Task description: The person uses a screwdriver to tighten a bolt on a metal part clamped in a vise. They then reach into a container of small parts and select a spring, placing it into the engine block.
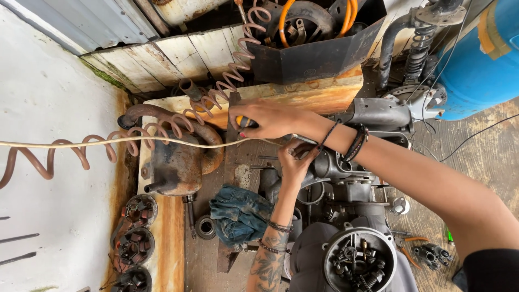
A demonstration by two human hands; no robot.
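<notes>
The right hand grips a screwdriver by its orange handle. Just below it, the left hand pinches a small fitting on the engine. The tool looks light and stiff, the greasy metal likely slippery.

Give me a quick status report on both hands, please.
Right hand shut on orange-handled tool. Left hand fingering engine casing. Coiled hose and pale cord alongside.

Rusty, greasy workbench under a blue rag, rusted exhaust muffler, bearing, grey engine.
</notes>
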